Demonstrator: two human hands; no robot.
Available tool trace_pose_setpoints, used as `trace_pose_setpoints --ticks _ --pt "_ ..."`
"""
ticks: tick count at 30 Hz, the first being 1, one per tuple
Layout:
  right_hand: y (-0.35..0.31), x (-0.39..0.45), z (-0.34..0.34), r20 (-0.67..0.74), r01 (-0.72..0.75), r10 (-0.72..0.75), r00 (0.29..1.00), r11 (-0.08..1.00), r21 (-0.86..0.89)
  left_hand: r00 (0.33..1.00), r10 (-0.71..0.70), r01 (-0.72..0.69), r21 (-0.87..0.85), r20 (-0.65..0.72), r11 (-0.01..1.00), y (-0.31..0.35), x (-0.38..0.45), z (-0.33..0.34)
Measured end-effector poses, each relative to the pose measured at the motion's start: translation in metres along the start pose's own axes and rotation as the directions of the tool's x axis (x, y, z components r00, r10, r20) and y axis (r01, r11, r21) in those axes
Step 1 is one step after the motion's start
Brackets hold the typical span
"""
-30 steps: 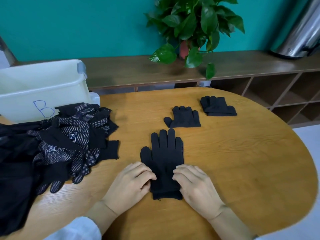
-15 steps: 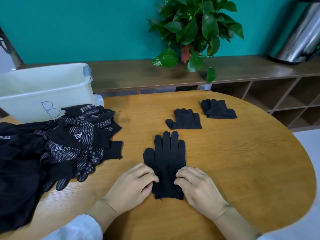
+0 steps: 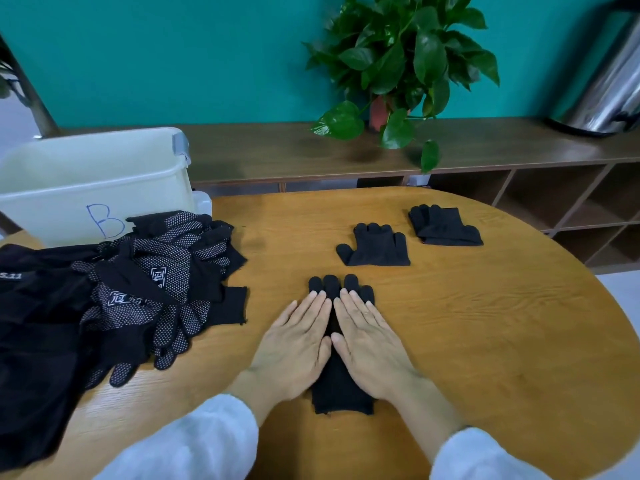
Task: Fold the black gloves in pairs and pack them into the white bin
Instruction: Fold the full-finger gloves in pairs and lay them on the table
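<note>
Black glove lies under flat left hand and right hand (neither grasps it); lifting carelessly could shift the layers out of line.

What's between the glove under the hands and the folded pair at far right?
In the head view, one folded black glove lies on the table between the flattened glove and the far folded pair; otherwise bare wood.

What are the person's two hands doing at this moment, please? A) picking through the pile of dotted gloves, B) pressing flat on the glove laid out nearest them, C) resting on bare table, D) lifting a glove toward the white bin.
B: the left hand and right hand lie flat, fingers straight, side by side on the black glove nearest the person.
</note>
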State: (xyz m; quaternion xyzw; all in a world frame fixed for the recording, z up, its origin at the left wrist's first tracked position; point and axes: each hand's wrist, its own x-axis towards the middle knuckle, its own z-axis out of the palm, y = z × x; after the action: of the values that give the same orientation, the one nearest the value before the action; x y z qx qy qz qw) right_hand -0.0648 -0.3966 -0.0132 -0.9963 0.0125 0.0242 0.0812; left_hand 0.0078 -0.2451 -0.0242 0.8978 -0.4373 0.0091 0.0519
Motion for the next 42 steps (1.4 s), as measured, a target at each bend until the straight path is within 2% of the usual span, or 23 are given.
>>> trace_pose_setpoints --ticks 2,4,7,10,17,20,22,24,26,29,34,42 --pt "0.003 -0.002 0.001 -0.016 0.012 -0.012 1.000 1.000 0.001 0.998 0.012 -0.010 0.046 -0.059 0.999 -0.003 -0.002 0.003" --pt "0.001 -0.008 -0.003 -0.045 0.028 -0.027 0.999 0.999 0.027 0.991 0.012 -0.012 0.003 -0.130 1.000 -0.003 -0.009 0.001" --pt "-0.008 -0.031 -0.011 -0.002 0.085 -0.085 0.996 0.992 0.095 0.994 0.071 -0.081 -0.134 -0.078 0.988 -0.001 -0.030 -0.001" --pt "-0.011 -0.054 -0.009 0.090 0.118 -0.124 0.988 0.991 0.067 0.986 0.156 -0.156 -0.005 -0.055 0.988 0.003 -0.051 0.002" --pt "0.013 -0.086 -0.013 0.127 0.021 -0.022 0.992 1.000 0.003 0.993 0.114 -0.108 0.115 -0.043 0.988 -0.012 -0.082 -0.008" --pt "0.027 -0.100 -0.013 0.001 -0.025 0.025 1.000 0.997 0.073 0.989 0.119 -0.125 -0.063 -0.088 0.990 -0.013 -0.092 -0.016" --pt "0.024 -0.104 -0.010 -0.169 0.034 -0.020 0.986 0.996 0.082 0.974 0.178 -0.203 -0.188 -0.143 0.961 -0.003 -0.088 -0.018" --pt "0.014 -0.106 -0.005 -0.272 0.115 -0.095 0.957 0.992 0.059 0.957 0.240 -0.273 -0.220 -0.165 0.937 0.009 -0.082 -0.016" --pt "0.006 -0.105 0.002 -0.283 0.164 -0.148 0.948 0.986 0.032 0.947 0.278 -0.311 -0.238 -0.160 0.920 0.015 -0.079 -0.011" --pt "0.004 -0.105 0.011 -0.247 0.167 -0.161 0.956 0.986 0.005 0.951 0.257 -0.299 -0.287 -0.173 0.910 0.014 -0.079 -0.007" --pt "0.004 -0.105 0.014 -0.274 0.181 -0.169 0.947 0.983 0.021 0.918 0.281 -0.345 -0.218 -0.278 0.913 0.021 -0.079 -0.010" --pt "0.006 -0.100 0.019 -0.408 0.185 -0.097 0.908 0.965 0.184 0.914 0.090 -0.280 -0.453 -0.395 0.846 0.036 -0.099 -0.007"
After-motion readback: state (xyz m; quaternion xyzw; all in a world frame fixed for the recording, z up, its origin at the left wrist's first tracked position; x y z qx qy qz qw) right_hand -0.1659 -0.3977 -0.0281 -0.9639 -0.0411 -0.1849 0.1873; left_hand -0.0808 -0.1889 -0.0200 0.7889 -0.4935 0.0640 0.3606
